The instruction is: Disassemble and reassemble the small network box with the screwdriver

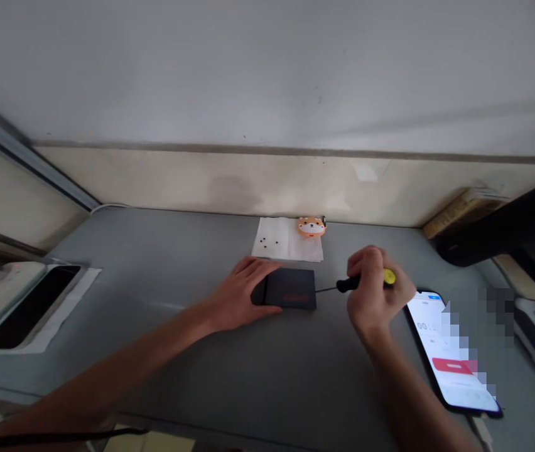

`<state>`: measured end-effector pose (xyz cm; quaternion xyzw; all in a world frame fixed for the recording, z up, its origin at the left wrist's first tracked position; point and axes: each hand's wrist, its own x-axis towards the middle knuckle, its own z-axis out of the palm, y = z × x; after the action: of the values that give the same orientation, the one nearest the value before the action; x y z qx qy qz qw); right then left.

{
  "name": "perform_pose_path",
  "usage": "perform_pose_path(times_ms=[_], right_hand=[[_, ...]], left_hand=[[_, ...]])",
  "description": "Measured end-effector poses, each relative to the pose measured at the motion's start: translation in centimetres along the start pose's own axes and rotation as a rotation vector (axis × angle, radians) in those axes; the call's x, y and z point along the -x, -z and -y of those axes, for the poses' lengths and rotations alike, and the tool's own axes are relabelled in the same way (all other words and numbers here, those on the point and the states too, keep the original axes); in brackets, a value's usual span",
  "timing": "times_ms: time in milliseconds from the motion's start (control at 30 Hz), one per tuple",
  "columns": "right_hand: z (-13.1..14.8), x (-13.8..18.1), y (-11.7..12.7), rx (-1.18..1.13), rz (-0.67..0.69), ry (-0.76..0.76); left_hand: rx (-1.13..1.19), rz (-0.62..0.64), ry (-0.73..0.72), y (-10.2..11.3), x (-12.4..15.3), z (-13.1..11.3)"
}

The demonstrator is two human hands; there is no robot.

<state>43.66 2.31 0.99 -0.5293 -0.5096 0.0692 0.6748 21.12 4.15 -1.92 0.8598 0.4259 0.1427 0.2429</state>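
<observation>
One screwdriver (348, 284), one black box (293, 289), one phone (430, 336)

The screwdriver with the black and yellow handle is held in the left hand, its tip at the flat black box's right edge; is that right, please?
Not quite: the head view shows the black and yellow screwdriver in the right hand; the left hand rests on the flat black rectangular box. The rest holds.

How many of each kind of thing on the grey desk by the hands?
Small black screws: 4
White paper tissue: 1
Black rectangular box under the left hand: 1
Yellow-and-black-handled screwdriver in the right hand: 1
Orange bear-shaped toy: 1
Black-framed smartphone: 1
Total: 9
</observation>
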Motion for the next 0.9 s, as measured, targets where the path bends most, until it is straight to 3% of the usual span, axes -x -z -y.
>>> perform_pose_path(times_ms=[67,133,300,400,600,733,900], right_hand=[[0.1,-0.2,-0.1,-0.056,-0.101,0.023],[0.4,-0.1,-0.4,-0.146,-0.107,0.034],[1.2,2.0,-1.6,-0.3,0.34,0.085],[1.4,2.6,-1.8,-0.279,0.473,0.139],[0.6,1.7,-1.1,-0.188,0.385,0.019],[0.3,0.6,-0.7,-0.131,0.258,-0.106],[0.3,-0.5,-0.2,-0.106,0.157,-0.137]], left_hand=[[-0.007,0.019,-0.005,0.2,-0.2,0.0],[-0.029,0.034,0.002,0.3,-0.4,0.1],[-0.076,0.037,-0.035,0.6,-0.2,0.9],[-0.069,0.009,-0.055,1.0,0.2,1.5],[-0.092,0.01,-0.009,1.6,0.9,1.8],[-0.114,0.028,0.005,2.0,0.9,1.8],[-0.145,0.025,-0.017,2.4,0.7,1.6]])
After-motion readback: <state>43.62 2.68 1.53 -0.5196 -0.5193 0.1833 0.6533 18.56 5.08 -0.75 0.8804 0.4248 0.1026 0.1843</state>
